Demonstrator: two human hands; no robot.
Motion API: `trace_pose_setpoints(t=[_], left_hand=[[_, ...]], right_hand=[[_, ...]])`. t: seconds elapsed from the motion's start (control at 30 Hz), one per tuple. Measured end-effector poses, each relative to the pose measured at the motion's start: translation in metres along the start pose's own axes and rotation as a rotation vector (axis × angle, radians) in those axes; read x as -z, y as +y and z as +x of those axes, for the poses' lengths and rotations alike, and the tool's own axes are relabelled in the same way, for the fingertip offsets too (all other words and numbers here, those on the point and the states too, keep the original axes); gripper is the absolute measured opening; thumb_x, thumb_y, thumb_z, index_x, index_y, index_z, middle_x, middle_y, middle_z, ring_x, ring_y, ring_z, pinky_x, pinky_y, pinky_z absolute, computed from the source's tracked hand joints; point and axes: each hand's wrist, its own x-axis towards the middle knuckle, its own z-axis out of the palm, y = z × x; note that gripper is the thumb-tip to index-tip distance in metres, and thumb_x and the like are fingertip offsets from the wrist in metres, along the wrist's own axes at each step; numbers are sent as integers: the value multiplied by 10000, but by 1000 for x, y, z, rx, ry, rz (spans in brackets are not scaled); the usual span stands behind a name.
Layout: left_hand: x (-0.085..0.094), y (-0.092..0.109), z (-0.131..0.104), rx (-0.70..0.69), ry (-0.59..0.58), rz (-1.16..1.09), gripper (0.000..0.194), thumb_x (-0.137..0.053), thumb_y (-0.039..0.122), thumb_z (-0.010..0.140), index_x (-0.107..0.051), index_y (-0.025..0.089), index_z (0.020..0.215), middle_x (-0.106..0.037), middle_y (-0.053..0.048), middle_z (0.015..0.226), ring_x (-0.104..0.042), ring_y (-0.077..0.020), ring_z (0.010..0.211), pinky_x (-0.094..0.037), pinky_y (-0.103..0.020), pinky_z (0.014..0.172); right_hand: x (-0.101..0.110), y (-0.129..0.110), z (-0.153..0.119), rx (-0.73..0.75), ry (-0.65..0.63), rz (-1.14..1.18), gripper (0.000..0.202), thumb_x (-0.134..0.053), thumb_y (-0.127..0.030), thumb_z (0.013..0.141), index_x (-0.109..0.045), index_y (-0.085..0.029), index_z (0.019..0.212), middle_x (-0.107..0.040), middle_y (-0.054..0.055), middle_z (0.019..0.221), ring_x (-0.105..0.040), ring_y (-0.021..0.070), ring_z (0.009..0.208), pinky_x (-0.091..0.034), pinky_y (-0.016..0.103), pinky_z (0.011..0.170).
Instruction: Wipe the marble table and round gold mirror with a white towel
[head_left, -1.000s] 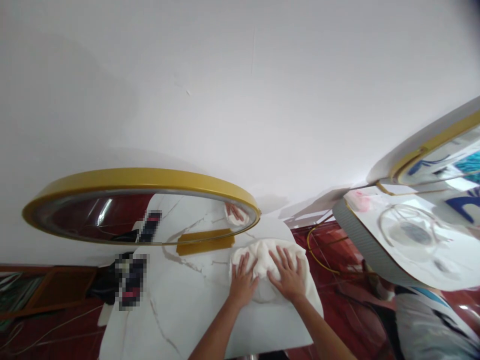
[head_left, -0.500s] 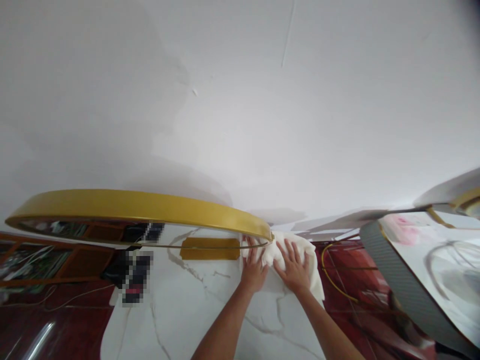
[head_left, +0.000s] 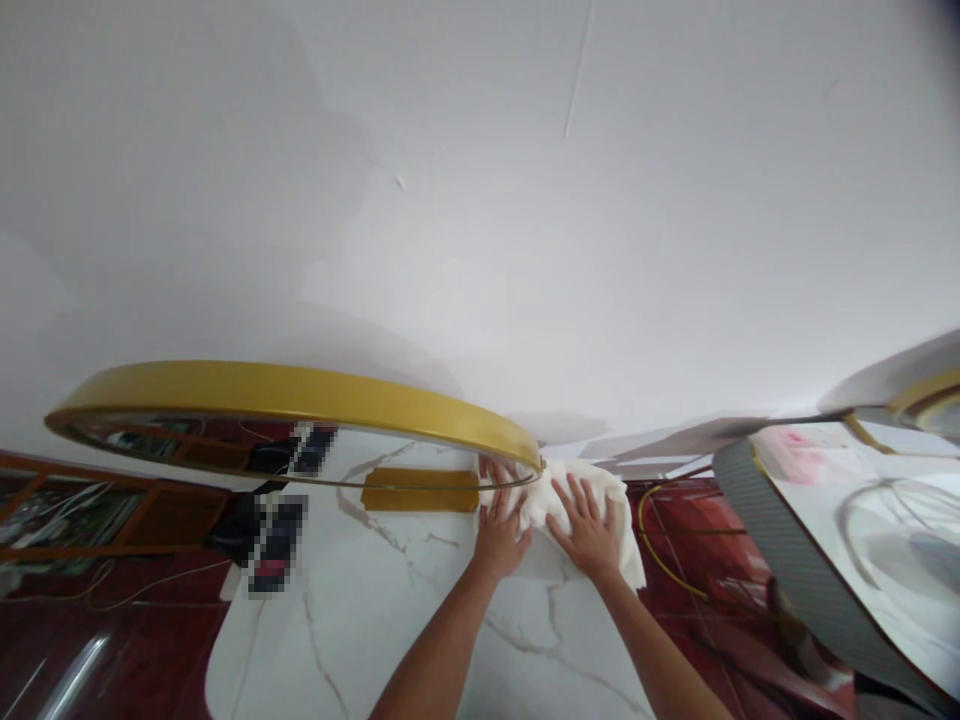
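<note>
A cream cloth (head_left: 630,540) lies bunched at the right back part of a white marble-patterned table (head_left: 390,620). My right hand (head_left: 589,525) rests flat on it with the fingers spread. To its left, my left hand (head_left: 500,530) is at the cloth's left edge, fingers stretched forward and apart. Just over my left fingertips is the rim of a round gold-framed mirror (head_left: 330,395), which stands at the wall and reflects the fingers. A gold base plate (head_left: 420,492) sits under the mirror on the tabletop.
A second white table (head_left: 862,520) with a pink-and-white pack (head_left: 799,452) is at the right, near another gold frame (head_left: 934,400). A blurred-out dark item (head_left: 277,545) lies at the left table edge. Wooden shelves (head_left: 165,510) stand at far left over a dark red floor (head_left: 150,640).
The view has shifted slightly, so the mirror appears a little to the right at its left end. Both hands stay in nearly the same place at the cloth.
</note>
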Motion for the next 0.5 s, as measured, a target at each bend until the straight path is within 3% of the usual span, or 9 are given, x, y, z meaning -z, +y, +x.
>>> trace_pose_setpoints(t=[0.27,0.5], left_hand=[[-4,-8,-59,-132,6,39,688,-447,566,836,-155,381,1430,-81,9,1533,-191,-321,1373,-207,-565,1062],[2,-14,-101,-241,-149,-96,729,-500,579,809,-121,433,1415,2,30,1527,-130,-312,1390,-158,-591,1083]], right_hand=[[6,6,-63,48,39,37,637,-400,-491,855,-160,-353,1429,-214,-14,1498,-176,277,1371,-65,569,1074],[0,1,-133,9,82,52,711,-438,-543,803,-140,-382,1428,-240,-16,1485,-222,307,1356,-78,591,1067]])
